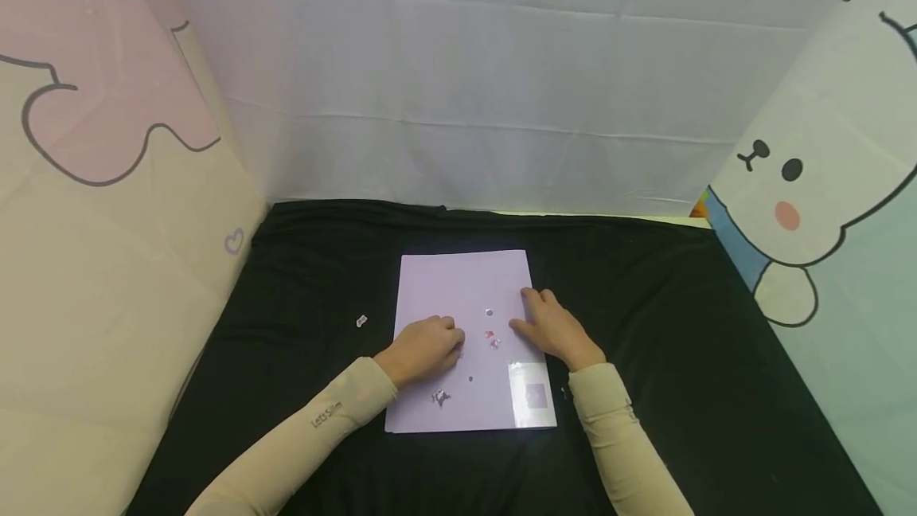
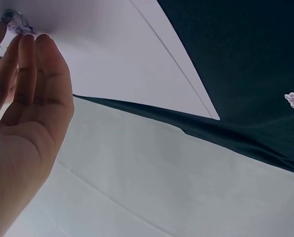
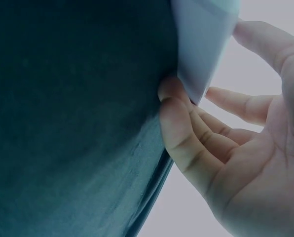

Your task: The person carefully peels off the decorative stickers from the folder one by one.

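A lilac folder (image 1: 458,285) lies on the black cloth, with a clear pocket (image 1: 519,412) at its lower right. My left hand (image 1: 426,349) is over the folder's middle. In the left wrist view its thumb and fingertips pinch a small shiny sticker (image 2: 18,22) right at the folder's face. My right hand (image 1: 559,331) rests at the folder's right edge. Its thumb (image 3: 258,39) touches the top face, while other fingers lie along the side edge. Between the hands sit small pink stickers (image 1: 492,338); a silvery star-like sticker (image 1: 440,396) is lower left.
A small white-edged sticker (image 1: 361,321) with a flower print lies on the black cloth (image 1: 322,285) left of the folder. Small round spots (image 1: 489,312) mark the folder. A pale curtain (image 1: 458,102) hangs behind, and printed cartoon sheets (image 1: 824,142) flank the table.
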`<state>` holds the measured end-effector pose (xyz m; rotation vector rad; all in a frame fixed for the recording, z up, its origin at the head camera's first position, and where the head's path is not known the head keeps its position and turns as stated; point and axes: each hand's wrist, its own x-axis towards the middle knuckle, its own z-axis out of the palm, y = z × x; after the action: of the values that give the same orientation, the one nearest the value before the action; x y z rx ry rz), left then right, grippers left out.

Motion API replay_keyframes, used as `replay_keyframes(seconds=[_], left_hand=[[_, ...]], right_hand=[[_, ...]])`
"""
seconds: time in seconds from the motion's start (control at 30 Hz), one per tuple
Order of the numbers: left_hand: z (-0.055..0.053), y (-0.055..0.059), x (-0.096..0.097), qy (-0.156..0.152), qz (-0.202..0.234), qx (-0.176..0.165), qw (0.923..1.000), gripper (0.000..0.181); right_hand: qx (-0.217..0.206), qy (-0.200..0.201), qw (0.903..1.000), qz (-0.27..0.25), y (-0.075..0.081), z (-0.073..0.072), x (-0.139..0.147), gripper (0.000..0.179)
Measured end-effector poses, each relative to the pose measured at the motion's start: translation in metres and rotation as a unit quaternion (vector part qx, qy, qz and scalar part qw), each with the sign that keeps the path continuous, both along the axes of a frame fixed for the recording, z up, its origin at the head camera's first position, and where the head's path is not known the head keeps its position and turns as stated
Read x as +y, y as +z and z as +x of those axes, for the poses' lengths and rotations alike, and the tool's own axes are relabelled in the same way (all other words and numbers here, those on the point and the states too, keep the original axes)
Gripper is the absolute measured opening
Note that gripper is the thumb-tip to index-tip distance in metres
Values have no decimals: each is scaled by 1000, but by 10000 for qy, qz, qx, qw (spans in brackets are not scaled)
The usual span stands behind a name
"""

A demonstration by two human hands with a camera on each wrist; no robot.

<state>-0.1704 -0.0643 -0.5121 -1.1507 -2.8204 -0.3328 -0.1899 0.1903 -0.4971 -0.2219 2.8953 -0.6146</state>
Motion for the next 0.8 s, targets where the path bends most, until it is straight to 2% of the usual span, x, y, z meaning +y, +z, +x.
replay_keyframes(seconds=[0.23, 0.67, 0.8], left_hand=[[-3, -4, 0, -132, -85, -148, 9998, 6], [-11, -3, -6, -430, 36, -327, 9985, 8], [-13, -2, -4, -432, -64, -510, 9977, 9]], right_hand=[[42, 60, 10000, 33, -4, 0, 1, 69], [116, 89, 9999, 14, -1, 0, 0, 69], [95, 65, 9999, 10, -1, 1, -1, 68]])
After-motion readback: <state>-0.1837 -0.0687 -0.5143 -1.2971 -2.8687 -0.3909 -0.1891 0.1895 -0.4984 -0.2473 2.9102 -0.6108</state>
